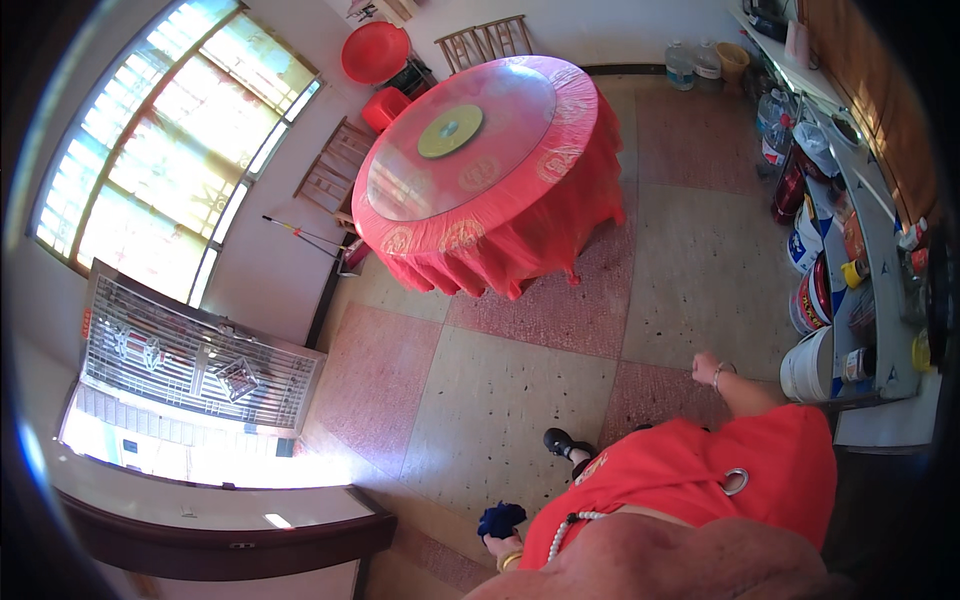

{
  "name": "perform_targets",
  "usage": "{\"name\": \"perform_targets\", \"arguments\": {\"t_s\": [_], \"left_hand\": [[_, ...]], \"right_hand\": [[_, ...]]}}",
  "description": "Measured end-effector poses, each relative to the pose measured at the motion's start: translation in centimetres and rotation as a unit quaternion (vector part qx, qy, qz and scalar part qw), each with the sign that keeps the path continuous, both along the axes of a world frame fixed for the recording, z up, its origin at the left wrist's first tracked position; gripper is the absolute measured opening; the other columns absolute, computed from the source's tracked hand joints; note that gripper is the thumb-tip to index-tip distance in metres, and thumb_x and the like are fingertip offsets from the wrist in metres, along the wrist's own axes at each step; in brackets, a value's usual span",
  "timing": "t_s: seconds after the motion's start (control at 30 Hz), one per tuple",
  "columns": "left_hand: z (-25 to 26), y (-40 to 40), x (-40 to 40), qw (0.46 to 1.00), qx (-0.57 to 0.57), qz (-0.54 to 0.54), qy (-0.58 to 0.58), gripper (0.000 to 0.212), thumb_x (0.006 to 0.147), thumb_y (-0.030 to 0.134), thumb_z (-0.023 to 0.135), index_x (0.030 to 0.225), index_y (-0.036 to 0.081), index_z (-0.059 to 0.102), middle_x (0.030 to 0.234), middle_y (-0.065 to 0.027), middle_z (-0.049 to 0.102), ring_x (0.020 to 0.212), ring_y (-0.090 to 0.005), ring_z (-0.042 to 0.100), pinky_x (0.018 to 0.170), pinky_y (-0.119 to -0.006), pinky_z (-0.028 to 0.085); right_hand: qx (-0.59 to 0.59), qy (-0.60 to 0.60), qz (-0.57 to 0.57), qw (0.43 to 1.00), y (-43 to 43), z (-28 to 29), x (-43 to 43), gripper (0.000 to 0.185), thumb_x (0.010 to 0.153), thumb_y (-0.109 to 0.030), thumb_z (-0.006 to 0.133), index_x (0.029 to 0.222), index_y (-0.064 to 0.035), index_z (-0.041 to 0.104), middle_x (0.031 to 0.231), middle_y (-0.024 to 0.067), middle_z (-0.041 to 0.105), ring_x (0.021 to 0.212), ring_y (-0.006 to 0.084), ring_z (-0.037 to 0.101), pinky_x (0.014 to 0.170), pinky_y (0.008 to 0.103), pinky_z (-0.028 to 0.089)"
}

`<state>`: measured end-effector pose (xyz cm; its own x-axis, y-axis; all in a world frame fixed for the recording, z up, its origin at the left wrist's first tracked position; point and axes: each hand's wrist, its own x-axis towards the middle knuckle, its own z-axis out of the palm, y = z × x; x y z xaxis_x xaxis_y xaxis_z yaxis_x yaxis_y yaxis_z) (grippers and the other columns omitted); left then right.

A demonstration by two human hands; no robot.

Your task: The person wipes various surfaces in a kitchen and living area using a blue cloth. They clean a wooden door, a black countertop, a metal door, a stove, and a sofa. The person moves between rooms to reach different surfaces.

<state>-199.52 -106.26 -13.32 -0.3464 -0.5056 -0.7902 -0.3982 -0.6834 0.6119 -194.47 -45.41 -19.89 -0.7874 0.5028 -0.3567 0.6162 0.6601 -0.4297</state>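
Observation:
My left hand, with a gold bangle at its wrist, holds a bunched dark blue cloth low at my side. My right hand hangs over the floor with its fingers curled in, a bracelet on the wrist; nothing shows in it. Nearest to that hand is a white plastic bucket by the low shelf. Below me are my red top and one black shoe. Ahead stands a round table with a red tablecloth, bearing a glass turntable with a gold-coloured centre.
Wooden chairs, a red stool and a red basin stand behind the table. A long-handled dustpan leans near the wall. The metal door is open at left. Tubs, bottles and jars crowd the shelf at right.

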Motion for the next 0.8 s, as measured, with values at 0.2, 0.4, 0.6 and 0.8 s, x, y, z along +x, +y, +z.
{"name": "perform_targets", "arguments": {"t_s": [0.2,0.4,0.6,0.8], "left_hand": [[-2.1,-0.5,-13.2,0.998,0.039,-0.052,0.025,0.027,0.077,0.034,0.043,0.089,0.014,0.055,0.08,-0.0019,0.058,0.069,-0.0171,0.055,0.056,-0.027,0.043],[-1.8,-4.2,-26.7,0.99,0.037,-0.126,0.056,0.027,0.077,0.033,0.042,0.09,0.014,0.055,0.081,-0.0025,0.058,0.07,-0.0176,0.055,0.057,-0.028,0.043],[0.4,-5.3,-36.0,0.982,0.016,-0.156,0.107,0.028,0.078,0.032,0.04,0.093,0.013,0.054,0.083,-0.0039,0.058,0.072,-0.0186,0.055,0.06,-0.029,0.043],[-0.6,-5.2,-37.5,0.984,0.027,-0.153,0.089,0.029,0.078,0.03,0.039,0.096,0.012,0.053,0.085,-0.0053,0.058,0.075,-0.0196,0.055,0.064,-0.03,0.043]], "right_hand": [[0.007,-0.09,-0.004,0.996,-2.2,-0.1,-0.3,0.011,0.052,-0.014,0.063,0.061,-0.0074,0.061,0.069,0.0131,0.06,0.065,0.0274,0.058,0.062,0.0354,0.047],[-0.037,0.036,-0.068,0.996,-8.4,2.9,-9.9,0.019,0.053,-0.017,0.065,0.068,-0.0061,0.059,0.067,0.0115,0.059,0.064,0.0263,0.058,0.061,0.0356,0.047],[-0.068,0.08,0.063,0.993,-16.3,9.0,-20.4,0.023,0.059,-0.02,0.063,0.078,-0.0068,0.057,0.074,0.0126,0.056,0.074,0.0277,0.054,0.066,0.0357,0.045],[-0.047,0.116,0.079,0.989,-17.0,9.9,-24.3,0.025,0.059,-0.019,0.061,0.08,-0.0059,0.056,0.076,0.0131,0.052,0.077,0.0288,0.051,0.069,0.0363,0.043]]}}
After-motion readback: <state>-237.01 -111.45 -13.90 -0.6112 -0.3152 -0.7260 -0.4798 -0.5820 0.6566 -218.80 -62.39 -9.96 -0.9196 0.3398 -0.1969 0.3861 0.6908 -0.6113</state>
